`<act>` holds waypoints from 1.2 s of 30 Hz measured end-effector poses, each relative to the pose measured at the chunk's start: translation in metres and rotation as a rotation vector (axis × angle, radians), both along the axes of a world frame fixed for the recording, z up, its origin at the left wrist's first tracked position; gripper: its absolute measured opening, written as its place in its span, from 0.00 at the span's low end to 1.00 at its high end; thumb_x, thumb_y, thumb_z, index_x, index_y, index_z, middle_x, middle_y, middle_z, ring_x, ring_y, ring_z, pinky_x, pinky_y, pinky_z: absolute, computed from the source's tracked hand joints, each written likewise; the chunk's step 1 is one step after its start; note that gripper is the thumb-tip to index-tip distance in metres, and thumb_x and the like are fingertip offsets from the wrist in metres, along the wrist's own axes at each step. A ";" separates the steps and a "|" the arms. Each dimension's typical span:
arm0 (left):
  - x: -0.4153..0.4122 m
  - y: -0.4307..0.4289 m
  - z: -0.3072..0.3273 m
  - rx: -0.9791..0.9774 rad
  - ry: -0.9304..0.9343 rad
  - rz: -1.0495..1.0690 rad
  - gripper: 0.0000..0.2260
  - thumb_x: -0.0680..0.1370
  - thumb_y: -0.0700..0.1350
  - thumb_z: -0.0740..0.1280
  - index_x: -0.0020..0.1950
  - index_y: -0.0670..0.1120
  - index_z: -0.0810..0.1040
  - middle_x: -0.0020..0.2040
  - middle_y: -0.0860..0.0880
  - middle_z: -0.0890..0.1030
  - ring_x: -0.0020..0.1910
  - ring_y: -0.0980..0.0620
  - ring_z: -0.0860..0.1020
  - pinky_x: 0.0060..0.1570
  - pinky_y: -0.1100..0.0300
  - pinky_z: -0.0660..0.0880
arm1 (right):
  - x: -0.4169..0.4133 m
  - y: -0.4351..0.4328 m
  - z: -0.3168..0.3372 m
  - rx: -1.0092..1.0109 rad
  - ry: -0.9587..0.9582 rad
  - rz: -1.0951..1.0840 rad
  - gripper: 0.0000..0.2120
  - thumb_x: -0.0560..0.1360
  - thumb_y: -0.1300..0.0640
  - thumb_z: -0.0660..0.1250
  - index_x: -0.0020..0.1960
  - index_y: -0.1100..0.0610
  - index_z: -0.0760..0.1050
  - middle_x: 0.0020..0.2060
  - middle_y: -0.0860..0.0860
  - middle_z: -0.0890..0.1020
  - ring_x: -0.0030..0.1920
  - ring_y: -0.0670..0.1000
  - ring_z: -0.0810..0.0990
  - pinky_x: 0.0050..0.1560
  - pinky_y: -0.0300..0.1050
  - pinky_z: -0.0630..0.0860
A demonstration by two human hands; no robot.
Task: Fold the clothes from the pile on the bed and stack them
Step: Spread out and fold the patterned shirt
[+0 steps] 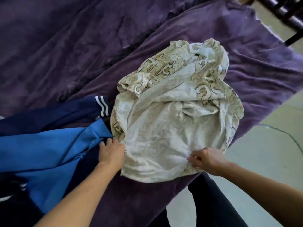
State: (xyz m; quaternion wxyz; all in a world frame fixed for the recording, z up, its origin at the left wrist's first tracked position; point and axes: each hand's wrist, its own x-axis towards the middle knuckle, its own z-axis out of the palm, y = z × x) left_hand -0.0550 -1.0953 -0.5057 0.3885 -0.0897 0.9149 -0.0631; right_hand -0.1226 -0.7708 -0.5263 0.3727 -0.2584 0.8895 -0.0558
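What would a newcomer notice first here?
The crumpled cream patterned cloth at centre, bright against the purple bedspread. The right hand pinches its near edge and the left hand sits at its left edge, grip unclear. A bright blue garment lies at left.

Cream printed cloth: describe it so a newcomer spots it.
On the purple blanket, near its right edge, lies a crumpled cream cloth, left hand and right hand at its near hem. Unlike the blue garment and navy striped garment to its left, it carries a tan scroll print.
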 end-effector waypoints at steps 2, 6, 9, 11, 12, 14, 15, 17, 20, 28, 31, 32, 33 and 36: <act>-0.009 0.032 -0.003 0.078 0.195 -0.042 0.14 0.77 0.45 0.61 0.62 0.51 0.72 0.62 0.48 0.70 0.62 0.46 0.67 0.60 0.51 0.64 | -0.024 0.013 -0.001 -0.197 0.210 -0.034 0.20 0.77 0.38 0.55 0.39 0.50 0.76 0.34 0.46 0.79 0.33 0.53 0.80 0.29 0.42 0.70; -0.029 0.111 -0.015 0.372 0.371 -0.010 0.15 0.76 0.47 0.60 0.62 0.51 0.73 0.58 0.50 0.72 0.59 0.48 0.69 0.58 0.54 0.64 | -0.111 0.040 -0.001 -0.194 0.520 -0.366 0.11 0.76 0.54 0.67 0.56 0.57 0.77 0.52 0.55 0.79 0.52 0.59 0.77 0.44 0.49 0.73; -0.043 0.169 -0.032 0.534 0.168 0.026 0.25 0.74 0.63 0.60 0.68 0.54 0.67 0.64 0.50 0.69 0.64 0.48 0.67 0.63 0.52 0.63 | -0.173 0.069 -0.005 0.033 0.371 -0.693 0.28 0.73 0.47 0.70 0.69 0.56 0.66 0.65 0.56 0.72 0.64 0.59 0.69 0.59 0.54 0.70; -0.048 0.204 -0.037 0.600 -0.018 0.049 0.38 0.68 0.71 0.63 0.73 0.56 0.59 0.70 0.49 0.64 0.68 0.46 0.64 0.67 0.50 0.61 | -0.193 0.085 -0.012 0.108 0.203 -0.755 0.21 0.72 0.46 0.69 0.59 0.56 0.71 0.55 0.56 0.78 0.55 0.59 0.76 0.48 0.50 0.73; -0.047 0.219 -0.039 0.614 -0.092 0.055 0.43 0.66 0.72 0.65 0.75 0.57 0.54 0.72 0.48 0.61 0.71 0.46 0.61 0.69 0.49 0.59 | -0.198 0.093 -0.016 0.071 0.145 -0.746 0.11 0.73 0.49 0.67 0.48 0.56 0.74 0.44 0.55 0.80 0.47 0.59 0.78 0.39 0.47 0.72; -0.043 0.243 -0.039 0.592 -0.158 0.073 0.49 0.64 0.72 0.67 0.77 0.57 0.48 0.76 0.47 0.54 0.74 0.45 0.55 0.71 0.48 0.54 | -0.210 0.111 -0.017 -0.080 0.136 -0.790 0.13 0.75 0.55 0.63 0.34 0.58 0.70 0.30 0.53 0.75 0.37 0.57 0.75 0.32 0.46 0.67; -0.041 0.250 -0.038 0.556 -0.160 0.069 0.48 0.65 0.71 0.67 0.77 0.56 0.47 0.76 0.47 0.53 0.74 0.46 0.54 0.71 0.49 0.54 | -0.219 0.124 -0.014 -0.149 0.154 -0.860 0.15 0.76 0.56 0.62 0.32 0.59 0.68 0.28 0.52 0.72 0.36 0.56 0.72 0.33 0.46 0.66; -0.041 0.260 -0.038 0.481 -0.114 0.053 0.38 0.72 0.62 0.67 0.76 0.55 0.52 0.74 0.49 0.56 0.72 0.47 0.59 0.68 0.51 0.60 | -0.237 0.152 -0.001 -0.237 0.193 -1.004 0.15 0.75 0.57 0.61 0.32 0.59 0.67 0.27 0.52 0.70 0.34 0.54 0.69 0.35 0.47 0.67; -0.059 0.271 -0.035 0.483 0.008 0.190 0.20 0.76 0.45 0.63 0.68 0.53 0.69 0.64 0.52 0.72 0.61 0.48 0.72 0.55 0.55 0.70 | -0.261 0.185 0.022 -0.229 0.187 -1.188 0.10 0.76 0.59 0.58 0.40 0.63 0.74 0.31 0.54 0.74 0.31 0.56 0.73 0.31 0.42 0.68; -0.141 0.210 0.003 0.813 -0.128 0.885 0.10 0.73 0.50 0.73 0.41 0.46 0.75 0.36 0.47 0.72 0.33 0.52 0.69 0.35 0.59 0.63 | -0.319 0.196 0.046 -0.267 -0.240 -1.353 0.04 0.74 0.64 0.67 0.41 0.64 0.76 0.22 0.53 0.75 0.16 0.48 0.70 0.18 0.34 0.66; -0.169 0.164 0.001 0.600 0.265 1.116 0.09 0.71 0.43 0.74 0.49 0.46 0.79 0.43 0.47 0.80 0.35 0.52 0.76 0.37 0.60 0.70 | -0.353 0.157 0.047 -0.509 -0.434 -1.482 0.02 0.78 0.65 0.62 0.46 0.61 0.72 0.22 0.54 0.77 0.18 0.46 0.75 0.16 0.32 0.64; -0.178 0.151 -0.001 0.480 0.345 1.114 0.13 0.70 0.44 0.75 0.53 0.46 0.78 0.47 0.47 0.81 0.39 0.52 0.77 0.40 0.60 0.72 | -0.361 0.142 0.047 -0.591 -0.512 -1.494 0.01 0.79 0.64 0.61 0.49 0.61 0.71 0.26 0.55 0.80 0.22 0.47 0.78 0.17 0.34 0.67; -0.186 0.140 -0.004 0.390 0.405 1.101 0.17 0.70 0.44 0.75 0.56 0.47 0.77 0.51 0.48 0.80 0.43 0.50 0.78 0.44 0.59 0.73 | -0.367 0.128 0.048 -0.627 -0.535 -1.446 0.02 0.80 0.62 0.60 0.51 0.61 0.70 0.30 0.55 0.81 0.24 0.48 0.81 0.19 0.34 0.69; -0.212 0.112 -0.011 0.251 0.501 1.020 0.23 0.70 0.47 0.75 0.63 0.47 0.74 0.59 0.47 0.76 0.53 0.45 0.76 0.49 0.55 0.72 | -0.381 0.098 0.039 -0.573 -0.263 -1.156 0.13 0.77 0.57 0.65 0.60 0.57 0.71 0.30 0.53 0.83 0.27 0.49 0.82 0.24 0.37 0.73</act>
